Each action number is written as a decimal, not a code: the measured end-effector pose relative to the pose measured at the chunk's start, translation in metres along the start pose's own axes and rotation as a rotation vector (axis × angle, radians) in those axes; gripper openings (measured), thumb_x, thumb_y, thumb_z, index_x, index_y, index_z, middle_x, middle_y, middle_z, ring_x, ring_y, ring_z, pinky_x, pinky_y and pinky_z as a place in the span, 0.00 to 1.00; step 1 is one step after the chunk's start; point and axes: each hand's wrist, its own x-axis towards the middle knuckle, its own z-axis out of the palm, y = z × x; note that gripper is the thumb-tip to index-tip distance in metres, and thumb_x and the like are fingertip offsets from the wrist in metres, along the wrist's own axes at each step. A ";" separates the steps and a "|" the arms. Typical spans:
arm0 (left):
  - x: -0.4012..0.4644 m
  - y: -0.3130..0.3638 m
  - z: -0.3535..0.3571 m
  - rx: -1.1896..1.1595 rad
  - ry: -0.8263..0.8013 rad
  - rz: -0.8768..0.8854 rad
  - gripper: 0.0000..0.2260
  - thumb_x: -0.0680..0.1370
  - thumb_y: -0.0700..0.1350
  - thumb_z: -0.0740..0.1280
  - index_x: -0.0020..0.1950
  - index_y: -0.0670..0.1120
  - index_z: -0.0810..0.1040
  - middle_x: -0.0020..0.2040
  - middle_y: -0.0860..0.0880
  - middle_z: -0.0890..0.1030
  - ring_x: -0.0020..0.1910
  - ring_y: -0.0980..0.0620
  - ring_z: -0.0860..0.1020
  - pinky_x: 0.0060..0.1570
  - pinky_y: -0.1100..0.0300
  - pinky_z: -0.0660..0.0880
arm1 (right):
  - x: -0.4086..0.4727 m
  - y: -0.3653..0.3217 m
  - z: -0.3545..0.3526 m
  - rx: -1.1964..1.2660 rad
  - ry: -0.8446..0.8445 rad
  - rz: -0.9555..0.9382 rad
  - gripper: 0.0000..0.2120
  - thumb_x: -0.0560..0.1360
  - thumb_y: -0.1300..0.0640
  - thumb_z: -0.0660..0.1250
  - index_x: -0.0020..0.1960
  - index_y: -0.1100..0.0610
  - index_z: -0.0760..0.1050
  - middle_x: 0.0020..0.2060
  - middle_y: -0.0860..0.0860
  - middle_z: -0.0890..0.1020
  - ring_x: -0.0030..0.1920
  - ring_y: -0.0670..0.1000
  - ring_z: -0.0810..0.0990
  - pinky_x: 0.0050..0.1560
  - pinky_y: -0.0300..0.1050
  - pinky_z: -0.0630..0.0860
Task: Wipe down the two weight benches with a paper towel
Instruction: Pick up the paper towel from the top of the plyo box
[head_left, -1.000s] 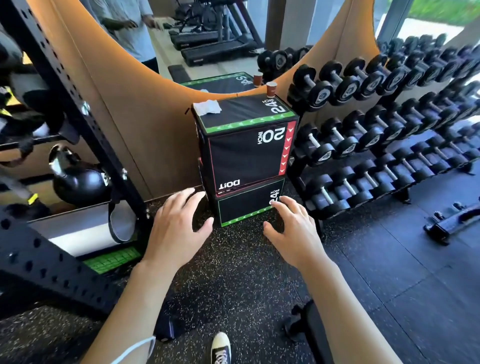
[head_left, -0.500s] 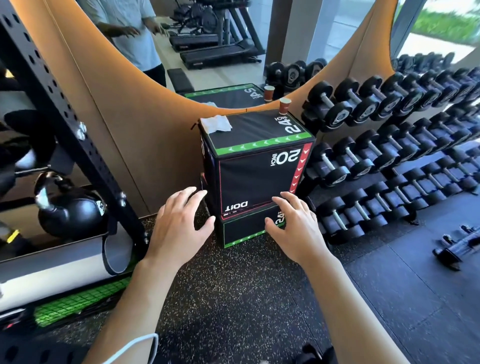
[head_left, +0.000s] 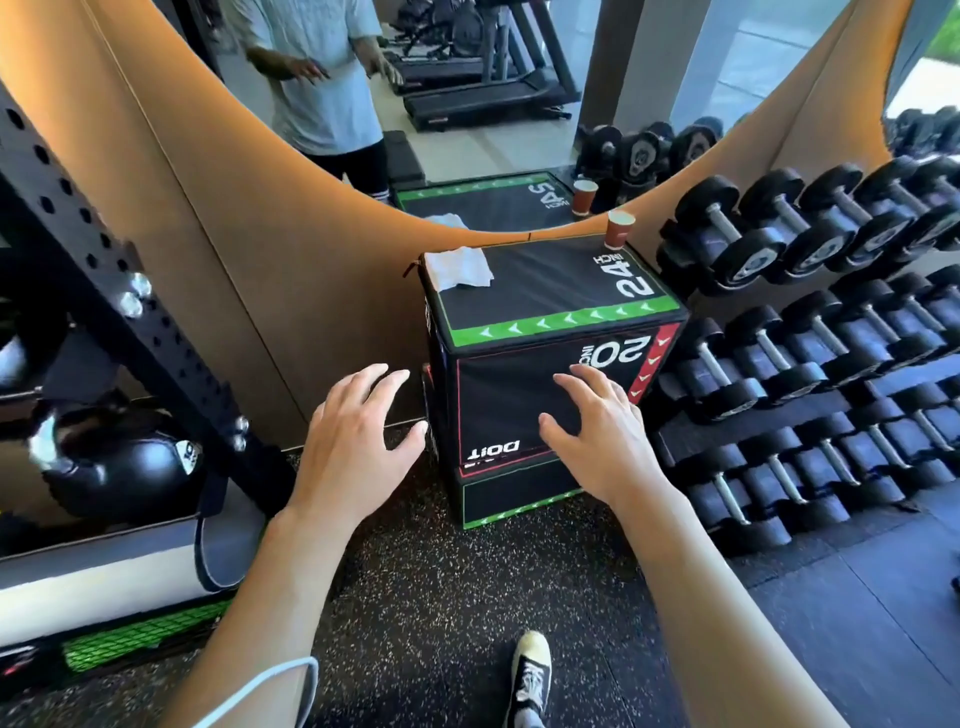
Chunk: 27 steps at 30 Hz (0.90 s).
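Both hands, left (head_left: 358, 441) and right (head_left: 605, 436), hover spread with an empty grip. The crumpled white paper towel (head_left: 460, 267) lies beyond them on the black padded box (head_left: 545, 291); light, soft, tearable, best pinched at a raised fold.

Both arms stretched forward toward twelve o'clock, left hand (head_left: 358, 441) and right hand (head_left: 602, 436) palm-down, fingers spread and relaxed, holding nothing, side by side.

Crumpled white paper towel (head_left: 462, 267) lies on the black box's (head_left: 540, 291) top corner.
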 end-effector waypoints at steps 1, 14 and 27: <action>0.016 0.002 0.007 0.001 0.002 -0.010 0.27 0.80 0.56 0.69 0.78 0.52 0.71 0.77 0.51 0.71 0.77 0.49 0.66 0.75 0.44 0.68 | 0.020 0.008 0.000 0.002 -0.010 0.000 0.29 0.80 0.42 0.66 0.78 0.50 0.69 0.78 0.47 0.66 0.78 0.51 0.62 0.76 0.58 0.63; 0.175 0.024 0.083 0.053 -0.034 -0.097 0.27 0.80 0.55 0.69 0.78 0.50 0.72 0.76 0.50 0.72 0.76 0.47 0.68 0.74 0.46 0.69 | 0.209 0.083 0.016 -0.002 -0.107 -0.049 0.29 0.79 0.41 0.66 0.76 0.50 0.71 0.77 0.47 0.67 0.78 0.53 0.62 0.74 0.60 0.63; 0.267 -0.026 0.123 0.053 -0.090 -0.130 0.27 0.80 0.54 0.69 0.78 0.49 0.72 0.76 0.49 0.72 0.77 0.47 0.66 0.76 0.47 0.66 | 0.310 0.080 0.071 0.034 -0.165 -0.041 0.28 0.79 0.42 0.67 0.76 0.50 0.71 0.77 0.46 0.67 0.77 0.52 0.64 0.74 0.60 0.66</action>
